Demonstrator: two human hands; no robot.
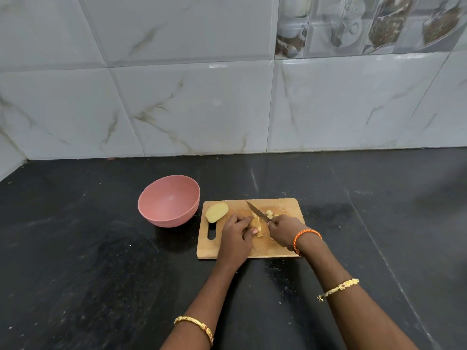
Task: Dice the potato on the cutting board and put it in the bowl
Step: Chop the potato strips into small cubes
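The dicing is judged to be partly done: a potato piece (255, 224) is held down on the cutting board (283, 248) under the curled fingers of the left hand (236, 234), and the knife (257, 211) is gripped by its handle in the closed fingers of the right hand (284, 231), the blade angled up and away to the left of that hand and resting against the held piece. A few small cut cubes (270, 212) are seen just beyond the right fingers, on the far side of the blade. An uncut potato half (216, 212) is left lying cut face up just beyond and to the left of the left fingers, near the board's corner above the handle slot. The pink bowl (168, 201) is set further left of the left hand, apart from the board, and nothing is seen in it, so all the transfer is judged to remain. The dark countertop (88, 261) is dotted with pale specks. No obstacle is seen between board and bowl. Bangles and an orange wristband (307, 236) are worn.
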